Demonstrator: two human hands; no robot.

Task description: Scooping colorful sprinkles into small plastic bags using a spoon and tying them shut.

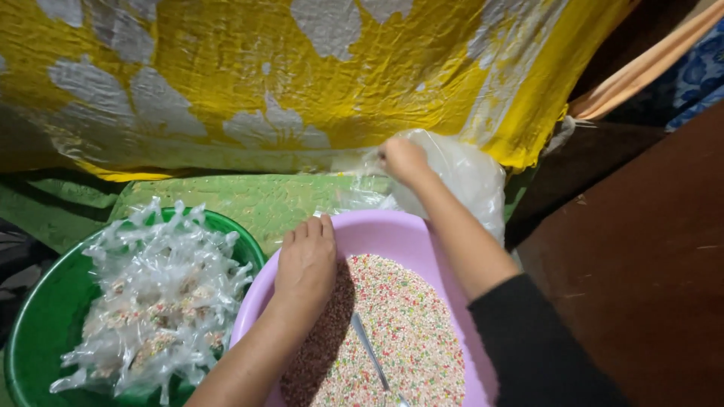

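Yellow cloth (226,68) backdrop; left hand (305,260) flat, fingers together, steadying pink basin (392,230) of sprinkles (407,324); right hand (402,160) pinches plastic bags (467,177).

A green cloth (256,200) covered the floor. On it sat 2 basins side by side: a green basin (34,324) at left and a pink basin (392,230) at right, with a clear plastic bag (471,177) behind.

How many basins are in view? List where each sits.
2. The green basin sits at lower left, full of small tied clear packets. The pink basin sits at centre, holding coloured beads. Others may lie outside the frame.
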